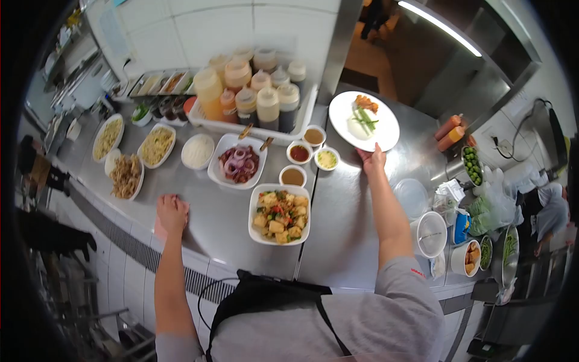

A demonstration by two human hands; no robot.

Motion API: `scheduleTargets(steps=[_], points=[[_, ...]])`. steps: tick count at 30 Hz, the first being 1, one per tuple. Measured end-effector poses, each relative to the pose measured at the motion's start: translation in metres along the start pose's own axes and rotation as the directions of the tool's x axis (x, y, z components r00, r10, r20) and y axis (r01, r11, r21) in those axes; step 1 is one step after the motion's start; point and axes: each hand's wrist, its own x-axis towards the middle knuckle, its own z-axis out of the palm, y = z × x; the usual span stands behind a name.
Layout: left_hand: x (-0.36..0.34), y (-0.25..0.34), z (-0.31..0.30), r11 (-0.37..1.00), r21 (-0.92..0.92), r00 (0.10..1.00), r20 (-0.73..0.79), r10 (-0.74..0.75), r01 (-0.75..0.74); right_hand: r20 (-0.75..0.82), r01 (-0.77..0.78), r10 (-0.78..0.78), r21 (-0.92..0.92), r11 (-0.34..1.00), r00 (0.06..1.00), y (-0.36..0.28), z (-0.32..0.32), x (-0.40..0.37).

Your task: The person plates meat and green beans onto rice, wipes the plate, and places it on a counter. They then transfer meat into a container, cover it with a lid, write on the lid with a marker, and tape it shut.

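Note:
My right hand [373, 158] grips the near rim of a white oval plate [386, 134], which carries white rice, green beans and an orange-brown piece of food. On the counter's front edge at the left, my left hand [172, 211] is closed over a pinkish cloth [160, 231]. Between my hands stand a square bowl of fried cubes and vegetables [280, 214], a bowl of meat with onion rings [238, 161] and small sauce cups [293, 177]. A bowl of rice [198, 151] is nearer my left hand.
Squeeze bottles [267, 107] fill a white tray [299, 134] at the back. Bowls of noodles [157, 145] and fried food [126, 176] stand left. At the right are tubs [430, 234], bags and sauce bottles [450, 139]. People are partly visible at both sides.

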Motion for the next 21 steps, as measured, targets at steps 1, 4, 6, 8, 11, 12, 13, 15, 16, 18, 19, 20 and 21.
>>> scheduleTargets(steps=[1,4,6,8,11,12,13,15,16,18,19,20,21], points=[[-0.001,-0.002,0.002,1.000,0.024,1.000,-0.009,0.011,-0.011,-0.003,-0.007,0.007,-0.008,1.000,1.000,0.002,-0.003,0.004],[0.001,0.001,0.000,0.997,0.071,1.000,-0.016,0.019,-0.018,0.042,-0.046,0.047,-0.010,0.999,0.998,0.002,-0.008,0.012],[0.000,0.002,-0.001,0.996,0.084,1.000,-0.010,0.025,-0.024,0.108,-0.061,0.065,-0.042,0.997,0.992,-0.004,-0.011,0.000],[0.000,-0.002,0.002,0.997,0.057,0.998,-0.035,0.053,-0.051,-0.053,-0.072,0.073,0.030,0.997,0.996,-0.017,0.006,-0.050],[0.001,0.004,-0.005,0.998,0.052,0.999,0.040,0.021,-0.023,0.041,-0.190,0.194,-0.083,0.978,0.980,0.004,-0.024,-0.129],[0.000,0.003,-0.004,0.998,0.055,0.998,0.055,0.024,-0.027,0.272,-0.231,0.290,-0.227,0.946,0.918,0.009,-0.029,-0.168],[0.000,0.003,-0.003,0.998,0.054,0.999,0.046,0.015,-0.017,0.260,-0.310,0.396,-0.316,0.897,0.880,0.019,-0.027,-0.203],[0.002,0.003,-0.001,0.999,0.041,0.999,0.037,0.019,-0.020,0.291,-0.447,0.559,-0.371,0.814,0.776,0.035,-0.020,-0.260],[0.002,0.001,0.000,0.999,0.036,0.999,0.039,0.026,-0.027,0.276,-0.442,0.588,-0.444,0.780,0.760,0.044,-0.013,-0.277],[0.001,-0.001,0.000,0.999,0.018,0.998,0.037,0.045,-0.045,0.257,-0.425,0.603,-0.508,0.749,0.756,0.059,-0.005,-0.296],[0.000,-0.002,0.000,0.999,0.024,0.999,0.025,0.044,-0.045,0.257,-0.396,0.551,-0.468,0.790,0.794,0.069,-0.005,-0.296],[0.000,-0.003,0.001,0.999,0.027,0.999,0.011,0.044,-0.044,0.257,-0.361,0.494,-0.427,0.829,0.830,0.072,-0.005,-0.295],[-0.001,-0.004,-0.001,0.998,0.011,0.998,0.002,0.058,-0.058,0.258,-0.345,0.474,-0.418,0.840,0.842,0.068,-0.007,-0.297]])
